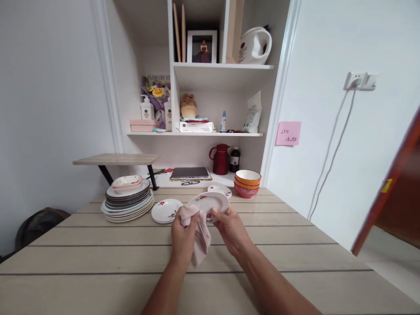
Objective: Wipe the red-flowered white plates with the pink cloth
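Observation:
My right hand (229, 224) grips the right rim of a white plate (215, 201) with red flowers, thumb on its upper face. The plate is held above the table, tilted toward me. My left hand (184, 234) is closed on a pink cloth (201, 239), which lies against the plate's left edge and hangs down below it. Part of the plate is hidden behind the cloth and fingers. Left of my hands, a small stack of flowered plates (166, 210) rests on the table. Another flowered plate (220, 190) lies behind the held one.
A tall stack of plates (127, 206) with small dishes on top stands at the left, by a wooden riser (114, 159). Stacked bowls (248, 179) sit at the back right. Behind are a red jug (221, 159), a dark bottle (235, 160), a laptop (189, 173) and glasses (190, 183).

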The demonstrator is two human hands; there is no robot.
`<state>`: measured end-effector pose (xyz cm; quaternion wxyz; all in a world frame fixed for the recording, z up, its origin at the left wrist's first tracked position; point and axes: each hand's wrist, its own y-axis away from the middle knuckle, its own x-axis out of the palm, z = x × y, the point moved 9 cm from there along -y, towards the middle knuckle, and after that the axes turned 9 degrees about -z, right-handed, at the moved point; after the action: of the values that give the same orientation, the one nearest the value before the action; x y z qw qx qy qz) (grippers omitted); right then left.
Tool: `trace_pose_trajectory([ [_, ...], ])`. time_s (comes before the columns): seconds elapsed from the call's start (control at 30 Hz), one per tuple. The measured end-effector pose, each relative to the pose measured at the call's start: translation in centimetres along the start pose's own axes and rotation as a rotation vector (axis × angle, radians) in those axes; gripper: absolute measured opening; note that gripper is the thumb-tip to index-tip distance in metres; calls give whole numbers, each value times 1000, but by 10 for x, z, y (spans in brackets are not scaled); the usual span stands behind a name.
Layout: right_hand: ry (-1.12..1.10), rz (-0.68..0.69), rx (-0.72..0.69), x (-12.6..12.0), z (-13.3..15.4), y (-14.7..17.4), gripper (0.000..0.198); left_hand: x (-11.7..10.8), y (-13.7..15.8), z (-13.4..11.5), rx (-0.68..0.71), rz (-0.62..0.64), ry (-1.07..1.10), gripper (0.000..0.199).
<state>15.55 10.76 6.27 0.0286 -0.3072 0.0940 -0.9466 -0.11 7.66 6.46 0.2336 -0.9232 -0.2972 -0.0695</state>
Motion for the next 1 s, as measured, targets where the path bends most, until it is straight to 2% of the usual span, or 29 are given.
trace_pose_trajectory([
  [0.1, -46, -30, 73, -5, -11, -1, 36, 2, 1, 8, -37, 2, 0, 32],
  [0.2, 97, -40, 59, -10, -11, -3, 41, 0, -1, 9, 11, -14, -50, 28],
  [0.27, 283, -94, -99, -17, 7, -6, 45, 2, -1, 1, 140, 22, -137, 14],
  [0.33, 481, -146, -351, -19, 35, -3, 48, 6, 3, -13, 335, 81, -251, 2],
  [0.37, 576, -144, -480, -16, 48, 0, 46, 9, 6, -19, 432, 106, -304, 7],
  [0.43, 755, -61, -684, -3, 64, 8, 34, 11, 13, -30, 591, 127, -391, 13],
  [0.53, 983, 124, -817, 15, 64, 16, 20, 15, 22, -37, 763, 149, -486, 15],
  [0.63, 1080, 250, -811, 23, 56, 19, 20, 20, 27, -39, 854, 199, -525, 18],
  [0.7, 1053, 286, -751, 23, 52, 18, 20, 21, 26, -39, 837, 221, -497, 18],
  [0.83, 873, 276, -520, 15, 43, 9, 8, 17, 18, -40, 681, 200, -371, 14],
  [1.0, 622, 190, -309, 3, 30, 1, 13, 10, 5, -28, 403, 153, -246, 3],
])
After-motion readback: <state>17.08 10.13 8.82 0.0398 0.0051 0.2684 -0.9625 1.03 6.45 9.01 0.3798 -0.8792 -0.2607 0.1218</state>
